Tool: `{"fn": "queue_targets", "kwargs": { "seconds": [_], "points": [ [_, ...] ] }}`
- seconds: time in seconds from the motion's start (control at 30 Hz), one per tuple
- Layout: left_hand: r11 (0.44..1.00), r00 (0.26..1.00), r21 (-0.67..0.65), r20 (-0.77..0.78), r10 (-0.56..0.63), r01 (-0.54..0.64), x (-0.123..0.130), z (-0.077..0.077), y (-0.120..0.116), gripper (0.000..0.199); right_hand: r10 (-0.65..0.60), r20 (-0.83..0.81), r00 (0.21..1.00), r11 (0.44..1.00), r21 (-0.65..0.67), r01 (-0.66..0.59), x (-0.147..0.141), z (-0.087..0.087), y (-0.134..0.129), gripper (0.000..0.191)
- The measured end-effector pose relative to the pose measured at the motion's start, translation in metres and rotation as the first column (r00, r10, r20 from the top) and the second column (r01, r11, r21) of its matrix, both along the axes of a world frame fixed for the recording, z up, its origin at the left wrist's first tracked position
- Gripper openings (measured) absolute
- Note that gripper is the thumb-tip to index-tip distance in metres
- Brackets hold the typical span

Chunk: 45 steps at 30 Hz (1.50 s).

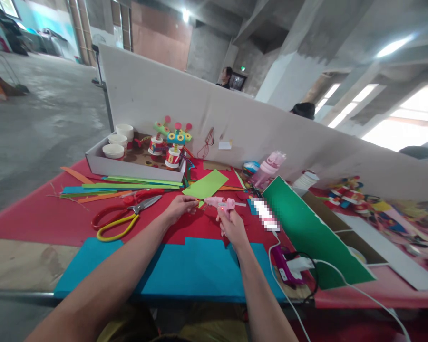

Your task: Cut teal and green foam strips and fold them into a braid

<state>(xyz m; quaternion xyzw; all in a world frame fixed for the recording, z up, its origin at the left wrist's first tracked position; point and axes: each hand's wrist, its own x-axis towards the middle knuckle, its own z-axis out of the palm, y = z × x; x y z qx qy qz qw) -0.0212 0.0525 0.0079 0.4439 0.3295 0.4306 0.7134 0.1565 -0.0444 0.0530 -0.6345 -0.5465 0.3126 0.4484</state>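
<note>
My right hand (231,225) is wrapped round the handle of a pink glue gun (219,203), whose nozzle points left. At that nozzle, my left hand (181,207) pinches a small thing too tiny to make out. A lime green paper (209,184) lies just behind both hands. Left of my left hand are scissors (118,223) with one red and one yellow handle. Blue sheets (196,270) lie under my forearms along the table's front edge.
A white box (135,168) at the back left holds paper cups and cup figures. Paper strips (128,185) lie before it. To the right are a phone (265,214), a purple power strip (288,271), cables, a green board (306,237) and a pink bottle (269,168). A partition (171,95) stands behind.
</note>
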Motion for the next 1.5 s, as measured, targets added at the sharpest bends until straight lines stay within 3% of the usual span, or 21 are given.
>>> {"fn": "queue_targets", "kwargs": {
  "seconds": [1.5],
  "points": [
    [0.999, 0.999, 0.04, -0.029, -0.015, 0.016, 0.0007, -0.0021, -0.0006, 0.032, 0.013, 0.004, 1.0, 1.0, -0.011, -0.013, -0.0025, -0.0004, -0.0006, 0.045]
  ]
}}
